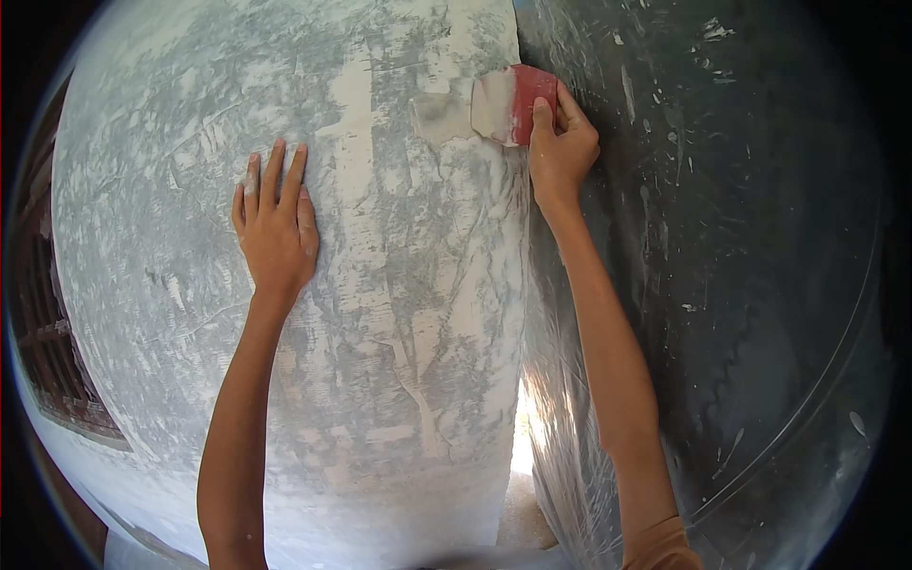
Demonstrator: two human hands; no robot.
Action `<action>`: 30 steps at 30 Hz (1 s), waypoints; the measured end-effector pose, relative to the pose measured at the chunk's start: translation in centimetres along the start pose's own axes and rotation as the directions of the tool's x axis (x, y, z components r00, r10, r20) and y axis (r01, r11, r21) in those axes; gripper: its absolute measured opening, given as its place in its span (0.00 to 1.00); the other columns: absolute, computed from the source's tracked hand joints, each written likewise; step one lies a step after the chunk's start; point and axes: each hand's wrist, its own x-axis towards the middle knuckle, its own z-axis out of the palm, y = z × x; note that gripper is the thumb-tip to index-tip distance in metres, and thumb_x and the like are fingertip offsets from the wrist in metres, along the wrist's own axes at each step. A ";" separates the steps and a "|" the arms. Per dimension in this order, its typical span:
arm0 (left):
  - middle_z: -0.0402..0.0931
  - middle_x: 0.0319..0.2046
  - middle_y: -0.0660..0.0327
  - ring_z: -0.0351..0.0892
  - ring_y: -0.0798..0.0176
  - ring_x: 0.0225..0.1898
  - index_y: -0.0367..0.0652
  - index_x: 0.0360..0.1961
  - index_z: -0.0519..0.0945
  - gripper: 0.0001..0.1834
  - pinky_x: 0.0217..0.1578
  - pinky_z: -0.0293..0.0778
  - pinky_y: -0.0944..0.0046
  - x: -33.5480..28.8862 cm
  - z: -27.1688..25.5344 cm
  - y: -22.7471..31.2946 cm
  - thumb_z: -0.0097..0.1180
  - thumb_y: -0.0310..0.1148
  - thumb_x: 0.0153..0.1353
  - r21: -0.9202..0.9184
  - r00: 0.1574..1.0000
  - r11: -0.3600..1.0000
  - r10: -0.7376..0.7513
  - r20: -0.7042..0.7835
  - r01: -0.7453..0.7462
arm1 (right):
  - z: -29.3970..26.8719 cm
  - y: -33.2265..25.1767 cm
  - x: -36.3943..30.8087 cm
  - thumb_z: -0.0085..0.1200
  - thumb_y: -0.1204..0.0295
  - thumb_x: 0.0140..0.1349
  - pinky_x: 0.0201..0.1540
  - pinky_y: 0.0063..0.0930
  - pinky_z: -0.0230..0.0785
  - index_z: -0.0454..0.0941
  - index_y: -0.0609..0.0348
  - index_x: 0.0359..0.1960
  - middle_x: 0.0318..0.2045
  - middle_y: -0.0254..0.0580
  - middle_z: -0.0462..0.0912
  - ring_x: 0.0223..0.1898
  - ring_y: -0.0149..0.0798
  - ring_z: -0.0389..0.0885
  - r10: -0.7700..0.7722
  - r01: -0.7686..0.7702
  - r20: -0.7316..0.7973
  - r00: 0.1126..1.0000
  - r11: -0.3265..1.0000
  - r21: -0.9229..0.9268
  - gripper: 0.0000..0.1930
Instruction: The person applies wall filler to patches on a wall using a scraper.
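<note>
My right hand pinches a flat red scraper between thumb and fingers, near the wall's right edge. Pale putty coats the left part of the scraper's face. To its left, a damp-looking putty patch lies on the grey-and-white wall. Lower and to the left, my left hand rests flat against that wall, fingers stretched upward and holding nothing. Whitish specks mark its fingers.
A dark plastic sheet, spattered with white, hangs right of the wall, close to my right arm. Bright light shows through a gap low between them. A brown barred window or grille stands at the far left.
</note>
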 end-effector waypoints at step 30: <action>0.57 0.72 0.65 0.50 0.53 0.74 0.60 0.70 0.64 0.26 0.71 0.42 0.48 -0.2 0.0 0.0 0.34 0.38 0.72 0.015 1.000 1.000 0.007 0.003 -0.007 | -0.4 1.0 -1.5 0.54 0.78 0.64 0.52 0.27 0.74 0.77 0.70 0.55 0.45 0.49 0.85 0.44 0.35 0.84 0.027 -0.028 0.019 0.999 0.995 0.098 0.18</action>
